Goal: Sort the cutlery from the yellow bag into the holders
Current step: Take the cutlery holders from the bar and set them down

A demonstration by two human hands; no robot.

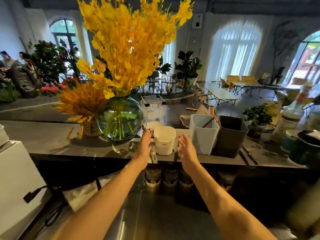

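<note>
Three holders stand in a row on the tabletop (52, 139): a small white cup (164, 140), a taller white bin (203, 134) with one dark stick inside, mostly hidden, and a dark bin (231, 135). The left hand (145, 144) and right hand (186, 148) reach either side of the cup, fingers straight and apart, holding nothing. A glass vase (119, 118) stands left.

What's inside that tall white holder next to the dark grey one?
One dark, slim handle leans inside the tall white holder, its top against the rim toward the dark grey holder. Its lower end and the holder's bottom are hidden by the walls.
</note>
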